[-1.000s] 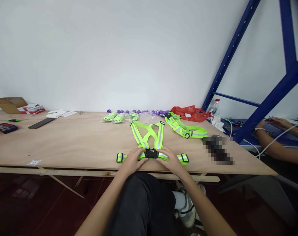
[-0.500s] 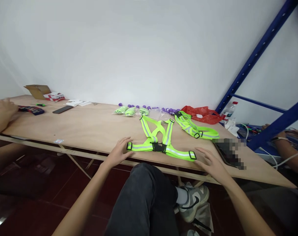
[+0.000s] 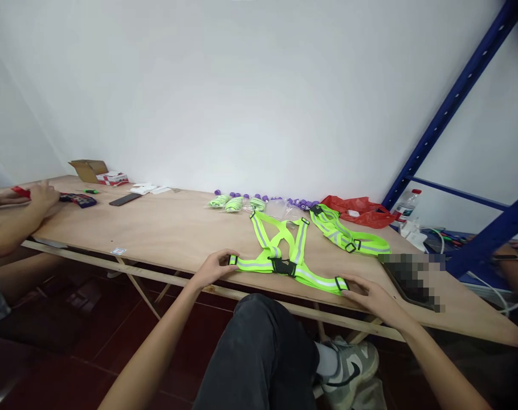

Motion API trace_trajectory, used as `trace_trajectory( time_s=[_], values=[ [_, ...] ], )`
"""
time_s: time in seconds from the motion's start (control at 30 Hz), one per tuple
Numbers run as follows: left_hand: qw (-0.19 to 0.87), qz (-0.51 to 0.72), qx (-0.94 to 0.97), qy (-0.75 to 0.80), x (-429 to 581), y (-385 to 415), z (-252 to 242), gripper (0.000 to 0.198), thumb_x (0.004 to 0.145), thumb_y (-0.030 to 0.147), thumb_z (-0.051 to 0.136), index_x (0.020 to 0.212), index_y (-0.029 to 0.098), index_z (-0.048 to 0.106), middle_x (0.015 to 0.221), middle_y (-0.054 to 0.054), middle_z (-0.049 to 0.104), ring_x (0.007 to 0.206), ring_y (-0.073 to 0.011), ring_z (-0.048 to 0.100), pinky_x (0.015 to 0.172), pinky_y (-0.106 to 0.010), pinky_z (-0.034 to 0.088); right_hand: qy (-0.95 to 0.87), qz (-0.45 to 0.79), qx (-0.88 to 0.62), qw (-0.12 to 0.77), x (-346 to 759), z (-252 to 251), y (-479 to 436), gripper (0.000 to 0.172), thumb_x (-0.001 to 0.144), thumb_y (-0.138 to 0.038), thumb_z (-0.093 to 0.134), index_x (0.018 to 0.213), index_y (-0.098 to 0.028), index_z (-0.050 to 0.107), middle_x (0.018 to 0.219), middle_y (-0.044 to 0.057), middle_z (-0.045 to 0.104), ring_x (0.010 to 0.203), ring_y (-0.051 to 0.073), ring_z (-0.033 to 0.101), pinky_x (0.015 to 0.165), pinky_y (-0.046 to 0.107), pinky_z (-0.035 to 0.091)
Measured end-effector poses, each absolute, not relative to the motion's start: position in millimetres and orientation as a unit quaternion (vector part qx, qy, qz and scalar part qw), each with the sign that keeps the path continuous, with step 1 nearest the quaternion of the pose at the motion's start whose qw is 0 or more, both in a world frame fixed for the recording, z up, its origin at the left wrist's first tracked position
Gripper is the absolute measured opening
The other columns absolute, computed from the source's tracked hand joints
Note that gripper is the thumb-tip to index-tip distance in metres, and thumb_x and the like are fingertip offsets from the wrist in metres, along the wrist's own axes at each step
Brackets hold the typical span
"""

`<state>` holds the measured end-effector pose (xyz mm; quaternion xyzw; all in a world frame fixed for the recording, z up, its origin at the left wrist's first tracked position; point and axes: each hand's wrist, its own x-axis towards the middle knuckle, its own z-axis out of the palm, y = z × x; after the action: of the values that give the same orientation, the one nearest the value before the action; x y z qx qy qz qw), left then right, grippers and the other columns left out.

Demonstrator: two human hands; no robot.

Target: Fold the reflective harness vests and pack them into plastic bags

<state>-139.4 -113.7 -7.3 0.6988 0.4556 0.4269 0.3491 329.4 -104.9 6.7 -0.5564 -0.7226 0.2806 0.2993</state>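
A neon-yellow reflective vest [image 3: 300, 242] made of elastic straps with grey stripes lies spread at the table's front edge. Its black clip buckle [image 3: 283, 266] is fastened in the middle of the waist strap. My left hand [image 3: 213, 269] pinches the left end of that strap by its black slider. At the opposite end, my right hand [image 3: 370, 293] has thumb and fingers closed on the right slider. A second reflective vest [image 3: 335, 230] lies loosely folded behind my right hand.
Bagged green-striped rolls [image 3: 233, 205] and small purple items [image 3: 301, 203] line the wall. A red plastic bag [image 3: 363, 210], a bottle [image 3: 407, 206] and a dark, partly blurred device [image 3: 406, 282] are to the right. Far left, a co-worker's hands [image 3: 43, 196] handle something red. A blue rack post [image 3: 451, 108] rises at right.
Both hands have moved in and closed on the waist strap's two ends; before, they were open beside it. The view has shifted slightly left and up.
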Motion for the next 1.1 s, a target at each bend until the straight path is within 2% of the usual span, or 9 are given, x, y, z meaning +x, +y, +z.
trace_trajectory(
  time_s=[0.1,0.2,0.3,0.4,0.57,0.73,0.93,1.03,1.1],
  values=[
    [0.368,0.429,0.694,0.446,-134.8,-108.7,-8.3,0.047,0.078,0.047,0.075,0.111,0.013,0.069,0.108,-0.010,0.070,0.098,-0.0224,0.064,0.090,-0.035,0.050,-0.716,0.306,-0.548,0.306,327.2,10.4,-99.7,0.058,0.065,-0.059,0.076,0.108,-0.021,0.076,0.120,0.011,0.073,0.115,0.038,0.064,0.104,0.048,0.049],
    [0.363,0.413,0.702,0.454,-131.1,-104.2,-7.1,0.044,0.077,0.046,0.076,0.108,0.014,0.071,0.111,-0.010,0.071,0.099,-0.0232,0.064,0.092,-0.036,0.049,-0.706,0.318,-0.551,0.311,325.5,15.5,-98.6,0.060,0.064,-0.058,0.077,0.110,-0.021,0.076,0.114,0.011,0.074,0.103,0.035,0.067,0.091,0.044,0.054],
    [0.360,0.405,0.705,0.457,-130.0,-100.4,-3.3,0.043,0.077,0.045,0.076,0.108,0.015,0.072,0.112,-0.011,0.071,0.099,-0.0236,0.064,0.091,-0.036,0.050,-0.693,0.347,-0.563,0.288,324.7,18.6,-99.7,0.061,0.063,-0.060,0.077,0.109,-0.019,0.076,0.088,0.007,0.074,0.078,0.026,0.066,0.068,0.036,0.054],
    [0.366,0.411,0.700,0.455,-131.4,-97.0,1.4,0.044,0.077,0.047,0.074,0.107,0.016,0.072,0.113,-0.010,0.071,0.100,-0.0234,0.065,0.090,-0.035,0.050,-0.670,0.403,-0.558,0.278,327.1,17.2,-99.3,0.066,0.064,-0.062,0.077,0.111,-0.015,0.073,0.068,0.001,0.063,0.059,0.017,0.055,0.054,0.029,0.045],
    [0.314,0.392,0.710,0.494,-136.6,-93.5,6.0,0.045,0.080,0.052,0.070,0.105,0.016,0.072,0.104,-0.008,0.072,0.082,-0.0195,0.063,0.078,-0.032,0.050,-0.618,0.489,-0.524,0.325,335.2,13.9,-99.8,0.062,0.063,-0.059,0.081,0.108,-0.018,0.069,0.074,-0.001,0.059,0.061,0.013,0.053,0.060,0.027,0.046],
    [0.293,0.369,0.728,0.498,-141.7,-94.3,10.5,0.044,0.082,0.053,0.065,0.105,0.016,0.071,0.101,-0.008,0.072,0.083,-0.0207,0.062,0.078,-0.032,0.049,-0.604,0.499,-0.517,0.345,340.1,16.9,-105.6,0.060,0.066,-0.061,0.080,0.107,-0.019,0.065,0.076,-0.001,0.058,0.062,0.013,0.053,0.062,0.027,0.047],
    [0.323,0.307,0.756,0.479,-151.1,-102.7,16.5,0.043,0.082,0.050,0.066,0.111,0.018,0.071,0.100,-0.006,0.070,0.087,-0.0214,0.063,0.079,-0.031,0.051,-0.643,0.433,-0.548,0.313,346.0,16.2,-112.4,0.067,0.063,-0.065,0.078,0.109,-0.017,0.069,0.068,-0.003,0.055,0.057,0.013,0.048,0.052,0.026,0.040],
    [0.332,0.285,0.760,0.481,-155.1,-106.5,15.3,0.046,0.081,0.048,0.067,0.116,0.018,0.069,0.103,-0.006,0.069,0.082,-0.0201,0.062,0.076,-0.031,0.052,-0.690,0.364,-0.558,0.282,345.4,16.3,-117.3,0.062,0.069,-0.059,0.075,0.113,-0.017,0.070,0.059,-0.006,0.047,0.055,0.013,0.044,0.052,0.026,0.037],
    [0.320,0.290,0.765,0.478,-156.5,-107.9,14.3,0.045,0.080,0.046,0.068,0.117,0.020,0.069,0.112,-0.008,0.068,0.087,-0.0214,0.062,0.079,-0.032,0.053,-0.715,0.315,-0.567,0.262,343.4,17.1,-119.8,0.058,0.069,-0.056,0.074,0.112,-0.018,0.073,0.057,-0.006,0.046,0.055,0.014,0.044,0.053,0.026,0.037]
  ],
)
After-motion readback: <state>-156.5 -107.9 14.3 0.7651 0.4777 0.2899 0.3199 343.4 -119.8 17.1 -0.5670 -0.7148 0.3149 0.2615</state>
